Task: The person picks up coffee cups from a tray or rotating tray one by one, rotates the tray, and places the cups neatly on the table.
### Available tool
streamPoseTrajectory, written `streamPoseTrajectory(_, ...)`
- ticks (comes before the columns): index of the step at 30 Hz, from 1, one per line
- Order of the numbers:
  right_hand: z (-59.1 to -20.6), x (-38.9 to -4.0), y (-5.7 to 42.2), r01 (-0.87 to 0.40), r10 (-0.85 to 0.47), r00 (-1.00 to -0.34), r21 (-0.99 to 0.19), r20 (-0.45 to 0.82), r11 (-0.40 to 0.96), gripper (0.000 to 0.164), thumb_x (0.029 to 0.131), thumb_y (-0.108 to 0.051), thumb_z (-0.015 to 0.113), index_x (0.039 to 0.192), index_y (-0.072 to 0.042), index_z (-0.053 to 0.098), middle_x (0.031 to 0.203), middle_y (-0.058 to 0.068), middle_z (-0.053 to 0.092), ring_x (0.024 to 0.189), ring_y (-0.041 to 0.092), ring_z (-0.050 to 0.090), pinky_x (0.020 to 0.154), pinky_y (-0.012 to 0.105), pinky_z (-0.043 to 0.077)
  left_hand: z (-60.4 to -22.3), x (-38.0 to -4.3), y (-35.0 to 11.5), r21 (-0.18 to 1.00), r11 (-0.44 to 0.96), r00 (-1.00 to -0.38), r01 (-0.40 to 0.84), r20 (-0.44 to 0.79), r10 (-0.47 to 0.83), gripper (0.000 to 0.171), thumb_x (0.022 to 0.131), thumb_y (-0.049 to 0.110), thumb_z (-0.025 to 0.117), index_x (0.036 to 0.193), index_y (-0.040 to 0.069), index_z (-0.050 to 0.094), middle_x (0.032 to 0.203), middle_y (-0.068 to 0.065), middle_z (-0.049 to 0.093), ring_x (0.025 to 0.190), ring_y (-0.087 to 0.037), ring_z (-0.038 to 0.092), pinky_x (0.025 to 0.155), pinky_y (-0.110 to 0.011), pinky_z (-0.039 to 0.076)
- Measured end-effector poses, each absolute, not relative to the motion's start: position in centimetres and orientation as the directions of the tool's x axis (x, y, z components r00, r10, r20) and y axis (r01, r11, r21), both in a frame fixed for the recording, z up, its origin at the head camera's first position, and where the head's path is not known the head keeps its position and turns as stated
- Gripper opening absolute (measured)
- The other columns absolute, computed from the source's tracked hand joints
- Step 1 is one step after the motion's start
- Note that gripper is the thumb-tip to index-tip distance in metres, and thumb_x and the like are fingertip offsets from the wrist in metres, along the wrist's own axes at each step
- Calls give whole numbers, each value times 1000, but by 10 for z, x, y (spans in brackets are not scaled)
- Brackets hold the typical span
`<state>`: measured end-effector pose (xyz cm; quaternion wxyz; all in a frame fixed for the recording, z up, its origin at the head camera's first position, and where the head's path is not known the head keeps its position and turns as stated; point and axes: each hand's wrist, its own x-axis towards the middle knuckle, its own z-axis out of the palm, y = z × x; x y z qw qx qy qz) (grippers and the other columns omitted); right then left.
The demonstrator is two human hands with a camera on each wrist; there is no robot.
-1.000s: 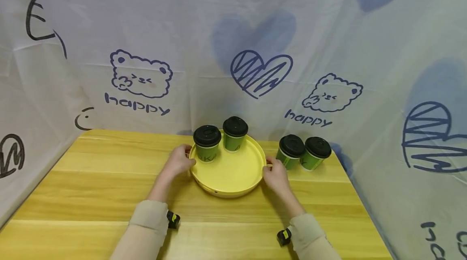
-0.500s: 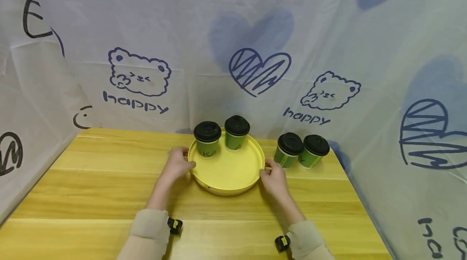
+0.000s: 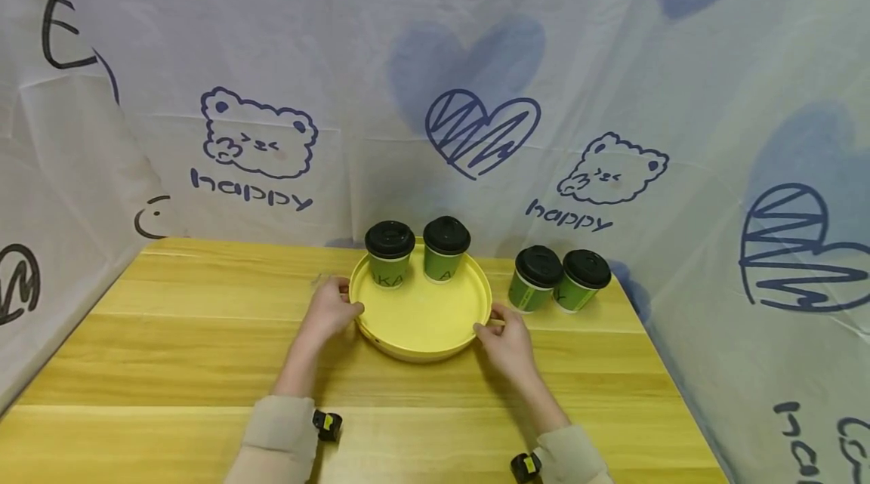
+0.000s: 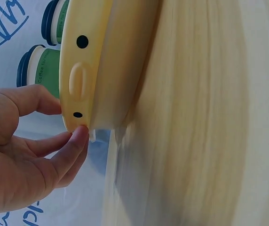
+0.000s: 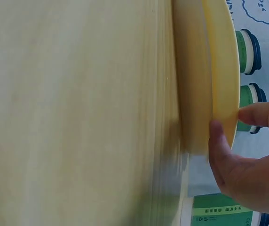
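A round yellow tray [image 3: 421,325] with a raised rim sits on the wooden table. Its side shows black dots and an oval bump in the left wrist view. Two green paper cups with black lids stand upright towards its back: a left cup [image 3: 390,265] and a right cup [image 3: 443,261]. My left hand [image 3: 331,309] pinches the tray's left rim, thumb at the top edge and fingertips against the side. On the opposite side, my right hand [image 3: 506,337] pinches the right rim between thumb and fingers.
Two more lidded green cups, a nearer cup [image 3: 533,284] and a farther-right cup [image 3: 580,288], stand close together on the table [image 3: 170,363], just beyond my right hand. A printed cloth [image 3: 381,53] hangs behind the table and along both sides.
The tray has turned clockwise as seen from above. Its two cups have shifted right, and the dot on its front side has moved left. Both hands stay at the rim.
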<state>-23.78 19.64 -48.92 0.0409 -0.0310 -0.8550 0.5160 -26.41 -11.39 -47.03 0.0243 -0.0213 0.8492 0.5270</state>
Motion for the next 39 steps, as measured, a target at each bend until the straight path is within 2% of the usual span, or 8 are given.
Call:
streamPoseTrajectory(6, -490, -245, 200, 8, 124, -991, -885, 56, 465, 50, 94, -4, 64, 140, 13, 52, 128, 25, 60, 96, 24, 65, 72, 25, 56, -469, -268, -118, 881, 468, -996, -76, -89, 6, 66, 87, -2, 62, 144, -23, 37, 135, -38, 54, 125, -47, 58, 103, -51, 53)
streamPoseTrajectory(11, -488, -256, 206, 7, 125, -990, -849, 70, 529, 51, 97, -6, 62, 143, 13, 50, 132, 27, 59, 107, 34, 65, 80, 34, 58, -468, -276, -122, 875, 480, -996, -60, -88, 35, 63, 87, -1, 62, 143, -22, 41, 133, -37, 57, 122, -46, 60, 100, -49, 55)
streamPoseTrajectory(23, -485, -269, 209, 15, 85, -995, -822, 41, 569, 50, 99, -8, 58, 145, 10, 51, 136, 25, 59, 114, 36, 64, 87, 39, 58, -469, -293, -128, 837, 547, -994, -28, -81, 73, 63, 88, 3, 62, 143, -19, 42, 133, -35, 57, 122, -44, 58, 104, -50, 51)
streamPoseTrajectory(31, -488, -266, 205, 12, 77, -996, -832, 36, 555, 44, 97, -4, 58, 139, 9, 57, 132, 23, 63, 110, 34, 68, 82, 35, 59, -469, -298, -129, 835, 550, -994, -25, -79, 75, 61, 89, 2, 63, 143, -18, 43, 132, -34, 58, 123, -44, 57, 105, -50, 51)
streamPoseTrajectory(39, -490, -258, 201, 23, 105, -994, -905, 24, 424, 46, 92, 2, 58, 137, 12, 55, 128, 26, 62, 94, 22, 69, 70, 27, 60, -468, -291, -125, 841, 539, -996, -39, -78, 51, 60, 89, 4, 65, 141, -19, 45, 131, -35, 59, 122, -45, 59, 104, -50, 51)
